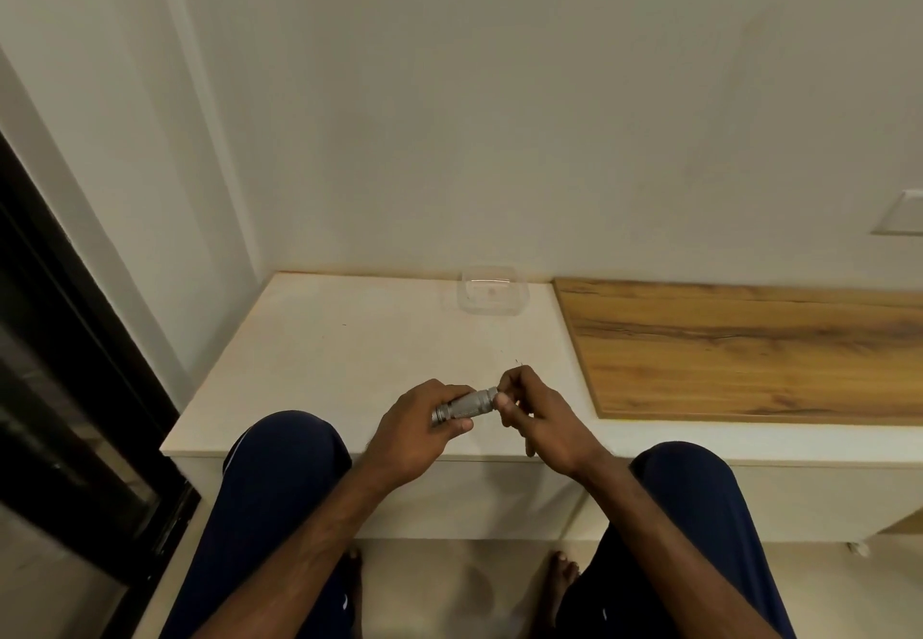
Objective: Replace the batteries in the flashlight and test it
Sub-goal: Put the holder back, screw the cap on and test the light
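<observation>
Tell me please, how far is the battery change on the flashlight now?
Nothing looks finished. In hand: the left hand grips the grey flashlight while the right hand pinches its end, perhaps twisting the cap. No batteries show; the clear container behind sits untouched. Left: swapping batteries, closing, testing; no beam visible.

**Flashlight Held Between Both Hands Over the White Table**

A small silver flashlight [465, 404] was held just below the centre of the frame, above the near edge of a white table [349, 348]. Its body was gripped by the left hand [417, 431], while its right end was pinched by the fingers of the right hand [537, 416]. A clear plastic container [493, 290] was seen at the table's far edge, against the wall. A wooden board [749, 348] lay at the right of the frame.
</observation>
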